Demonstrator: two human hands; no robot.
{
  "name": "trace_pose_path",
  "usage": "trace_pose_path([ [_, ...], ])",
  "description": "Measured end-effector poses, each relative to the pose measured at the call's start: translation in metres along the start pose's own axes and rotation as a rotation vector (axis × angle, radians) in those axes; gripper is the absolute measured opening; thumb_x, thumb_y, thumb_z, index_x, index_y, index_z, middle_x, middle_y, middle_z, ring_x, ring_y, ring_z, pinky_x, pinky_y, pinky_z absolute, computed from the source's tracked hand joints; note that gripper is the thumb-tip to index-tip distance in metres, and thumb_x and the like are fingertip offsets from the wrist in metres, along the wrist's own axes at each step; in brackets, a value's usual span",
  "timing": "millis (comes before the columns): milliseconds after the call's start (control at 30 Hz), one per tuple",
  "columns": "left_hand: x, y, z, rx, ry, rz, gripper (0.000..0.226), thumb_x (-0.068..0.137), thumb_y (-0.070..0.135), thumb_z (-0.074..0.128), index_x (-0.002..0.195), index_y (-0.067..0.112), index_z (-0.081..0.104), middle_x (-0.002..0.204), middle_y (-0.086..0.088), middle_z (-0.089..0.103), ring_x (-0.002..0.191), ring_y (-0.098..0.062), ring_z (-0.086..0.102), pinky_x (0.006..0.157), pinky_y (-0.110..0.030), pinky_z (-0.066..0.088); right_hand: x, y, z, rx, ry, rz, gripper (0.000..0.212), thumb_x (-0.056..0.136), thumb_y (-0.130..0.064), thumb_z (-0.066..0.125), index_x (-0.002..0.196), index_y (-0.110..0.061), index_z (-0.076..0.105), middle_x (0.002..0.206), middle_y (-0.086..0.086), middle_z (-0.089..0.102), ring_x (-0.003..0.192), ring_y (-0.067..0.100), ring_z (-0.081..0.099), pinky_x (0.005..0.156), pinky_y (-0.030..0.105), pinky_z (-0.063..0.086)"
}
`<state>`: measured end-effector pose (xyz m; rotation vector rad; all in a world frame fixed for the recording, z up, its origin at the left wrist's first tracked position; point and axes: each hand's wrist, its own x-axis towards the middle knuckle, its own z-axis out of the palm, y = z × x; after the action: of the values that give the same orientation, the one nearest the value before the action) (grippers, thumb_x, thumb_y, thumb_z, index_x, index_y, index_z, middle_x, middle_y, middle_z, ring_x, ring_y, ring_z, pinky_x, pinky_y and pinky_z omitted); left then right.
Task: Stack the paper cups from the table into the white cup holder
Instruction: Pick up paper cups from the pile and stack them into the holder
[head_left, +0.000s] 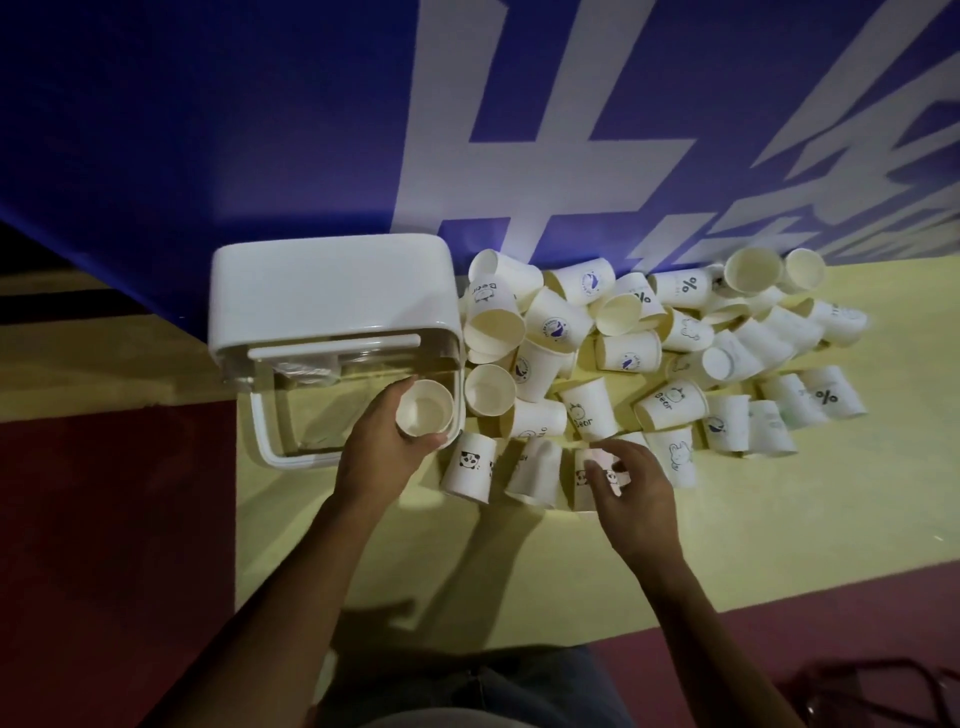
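Your left hand (387, 447) grips a paper cup (425, 408) at the cup holder (332, 280); your right hand (631, 493) hovers loose-fingered over a panda cup (583, 470).

Shot from one head-worn wide-angle camera, close above the yellow worktop (519, 561), tilted steeply down and facing forward. Takes in the person's lap (493, 691) at the near edge and a blue banner (208, 130) across the far side.
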<state>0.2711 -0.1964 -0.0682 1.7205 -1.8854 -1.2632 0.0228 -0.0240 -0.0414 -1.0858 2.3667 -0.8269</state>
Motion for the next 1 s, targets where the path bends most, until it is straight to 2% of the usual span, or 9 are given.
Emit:
trace_pose_path([
  [200, -0.017, 0.018, -0.011, 0.03, 0.007, 0.019, 0.103, 0.067, 0.048, 0.091, 0.15, 0.041, 0.03, 0.149, 0.004, 0.05, 0.135, -0.019, 0.048, 0.106, -0.044, 0.047, 0.009, 0.045, -0.036, -0.101, 0.028, 0.176, 0.041, 0.09, -0.022, 0.077, 0.125, -0.006, 0.065, 0.118, 0.007, 0.065, 0.099, 0.024, 0.062, 0.084, 0.037, 0.051],
  [300, -0.043, 0.037, 0.002, 0.076, 0.114, 0.143, 0.09, 0.075, 0.044, 0.087, 0.149, 0.029, 0.039, 0.15, 0.0, 0.048, 0.137, -0.019, 0.045, 0.104, -0.04, 0.047, 0.007, 0.074, -0.046, -0.128, -0.002, 0.291, 0.054, 0.086, -0.032, 0.08, 0.129, -0.006, 0.062, 0.126, 0.012, 0.063, 0.113, 0.03, 0.061, 0.096, 0.048, 0.052],
  [367, -0.059, 0.05, 0.02, 0.109, 0.136, 0.238, 0.079, 0.078, 0.041, 0.085, 0.144, 0.02, 0.047, 0.147, -0.001, 0.049, 0.135, -0.021, 0.046, 0.102, -0.041, 0.049, 0.004, 0.089, -0.046, -0.137, 0.002, 0.325, 0.056, 0.086, -0.035, 0.08, 0.131, -0.007, 0.062, 0.128, 0.013, 0.062, 0.118, 0.029, 0.057, 0.098, 0.041, 0.049],
  [467, -0.069, 0.07, 0.063, 0.199, 0.016, 0.379, 0.07, 0.082, 0.044, 0.08, 0.14, 0.015, 0.053, 0.144, -0.004, 0.052, 0.129, -0.023, 0.052, 0.099, -0.039, 0.052, 0.005, 0.104, -0.05, -0.087, 0.027, 0.414, 0.059, 0.088, -0.035, 0.076, 0.135, -0.005, 0.058, 0.132, 0.016, 0.059, 0.125, 0.028, 0.052, 0.098, 0.034, 0.041],
  [600, -0.066, 0.105, 0.12, 0.308, -0.225, 0.465, 0.069, 0.081, 0.044, 0.079, 0.139, 0.015, 0.055, 0.146, -0.001, 0.052, 0.134, -0.02, 0.047, 0.103, -0.04, 0.048, 0.02, 0.114, -0.057, -0.023, 0.037, 0.464, 0.069, 0.089, -0.043, 0.075, 0.139, -0.001, 0.053, 0.137, 0.019, 0.056, 0.13, 0.033, 0.05, 0.107, 0.045, 0.042],
  [700, -0.061, 0.126, 0.151, 0.392, -0.334, 0.486, 0.071, 0.083, 0.044, 0.078, 0.142, 0.016, 0.051, 0.148, 0.001, 0.048, 0.135, -0.02, 0.046, 0.105, -0.041, 0.048, 0.044, 0.117, -0.058, 0.03, -0.008, 0.455, 0.073, 0.086, -0.052, 0.073, 0.137, -0.003, 0.055, 0.133, 0.019, 0.06, 0.126, 0.035, 0.054, 0.104, 0.047, 0.045],
  [800, -0.057, 0.142, 0.172, 0.453, -0.372, 0.477, 0.071, 0.085, 0.043, 0.075, 0.146, 0.018, 0.047, 0.151, 0.005, 0.043, 0.137, -0.017, 0.042, 0.107, -0.036, 0.042, 0.073, 0.121, -0.056, 0.074, -0.115, 0.511, 0.056, 0.08, -0.053, 0.076, 0.118, -0.015, 0.063, 0.108, 0.003, 0.068, 0.106, 0.027, 0.064, 0.088, 0.04, 0.051],
  [900, -0.055, 0.148, 0.182, 0.528, -0.41, 0.437, 0.071, 0.088, 0.045, 0.071, 0.148, 0.02, 0.042, 0.154, 0.008, 0.038, 0.139, -0.014, 0.038, 0.109, -0.031, 0.036, 0.091, 0.127, -0.052, 0.084, -0.228, 0.526, 0.047, 0.074, -0.052, 0.08, 0.104, -0.021, 0.062, 0.098, -0.004, 0.07, 0.095, 0.022, 0.067, 0.085, 0.041, 0.056],
  [1000, -0.052, 0.149, 0.19, 0.539, -0.407, 0.481, 0.069, 0.085, 0.042, 0.074, 0.144, 0.015, 0.049, 0.149, 0.002, 0.046, 0.134, -0.019, 0.046, 0.107, -0.038, 0.045, 0.094, 0.132, -0.056, 0.086, -0.247, 0.514, 0.049, 0.069, -0.054, 0.08, 0.101, -0.023, 0.063, 0.093, -0.007, 0.071, 0.089, 0.017, 0.068, 0.08, 0.038, 0.057],
])
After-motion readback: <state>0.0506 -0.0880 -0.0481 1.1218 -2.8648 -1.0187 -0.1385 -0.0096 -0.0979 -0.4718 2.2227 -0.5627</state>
